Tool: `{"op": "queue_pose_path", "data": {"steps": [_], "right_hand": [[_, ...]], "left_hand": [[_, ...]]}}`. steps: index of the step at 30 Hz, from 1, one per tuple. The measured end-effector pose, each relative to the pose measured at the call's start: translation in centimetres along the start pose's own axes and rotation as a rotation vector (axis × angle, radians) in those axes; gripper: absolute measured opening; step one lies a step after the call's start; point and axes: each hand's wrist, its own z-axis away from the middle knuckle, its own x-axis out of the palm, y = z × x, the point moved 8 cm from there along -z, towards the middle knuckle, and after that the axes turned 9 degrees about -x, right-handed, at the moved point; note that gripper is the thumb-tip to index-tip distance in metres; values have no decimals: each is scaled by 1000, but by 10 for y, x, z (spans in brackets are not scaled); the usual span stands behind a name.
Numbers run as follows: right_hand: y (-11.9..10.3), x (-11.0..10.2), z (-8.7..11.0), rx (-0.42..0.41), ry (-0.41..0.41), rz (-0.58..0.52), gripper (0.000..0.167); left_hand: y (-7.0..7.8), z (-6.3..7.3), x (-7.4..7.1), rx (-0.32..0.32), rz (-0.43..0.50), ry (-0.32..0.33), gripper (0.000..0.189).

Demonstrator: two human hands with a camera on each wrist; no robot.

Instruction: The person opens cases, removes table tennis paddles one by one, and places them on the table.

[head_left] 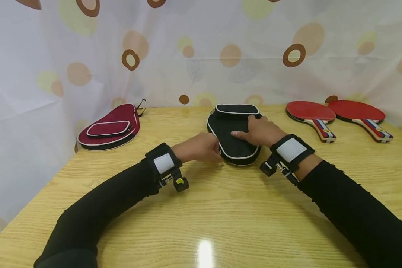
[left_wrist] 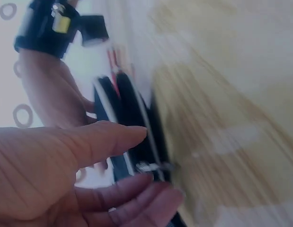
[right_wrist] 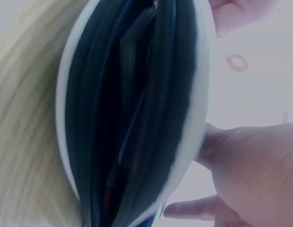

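Observation:
A black table tennis bat case (head_left: 232, 137) with white piping lies mid-table, its pocket at the far end. My right hand (head_left: 262, 130) rests on its upper right part, thumb stretched across the face. In the right wrist view the case (right_wrist: 184, 94) gapes along its edge, with a dark interior; the right hand (right_wrist: 250, 165) is beside it. At the case's lower left edge is my left hand (head_left: 204, 147). The left wrist view, blurred, shows the left hand's (left_wrist: 84, 170) thumb and fingers apart on either side of a metal zip pull (left_wrist: 151, 166).
A maroon bat case (head_left: 108, 128) with a black loop lies at the back left. Two red table tennis bats (head_left: 309, 109) (head_left: 356, 109) lie at the back right, handles toward me. A spotted white curtain (head_left: 201, 48) hangs behind the wooden table (head_left: 187, 223).

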Motion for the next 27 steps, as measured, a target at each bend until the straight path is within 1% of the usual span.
{"op": "queue_pose_path", "data": {"steps": [2, 5, 8, 10, 12, 15, 19, 22, 24, 26, 27], "right_hand": [[6, -2, 2, 19, 21, -22, 90], [10, -2, 2, 9, 42, -68, 88], [13, -3, 1, 13, 63, -104, 87], [13, -8, 1, 29, 92, -127, 88], [12, -14, 2, 44, 126, -146, 89], [7, -28, 5, 43, 195, -197, 90], [-7, -49, 10, 22, 323, -294, 88], [-20, -61, 15, 25, 422, -415, 87], [-29, -64, 16, 19, 456, -489, 87], [-37, -65, 15, 7, 460, -537, 84], [-41, -64, 13, -9, 451, -540, 83]], "left_hand": [[4, 3, -1, -12, -14, 1, 27], [13, 7, -1, -21, -28, 10, 51], [24, 8, 2, -7, -50, 20, 71], [29, 7, 6, -2, -56, 11, 78], [33, 7, 9, -2, -59, 5, 82], [34, 6, 7, -17, -27, 17, 85], [33, 8, -4, -29, 72, 84, 89], [32, 11, -15, -14, 169, 161, 89], [30, 13, -22, -12, 225, 213, 90], [27, 16, -29, -20, 267, 262, 91], [26, 17, -32, -29, 286, 279, 90]]}}
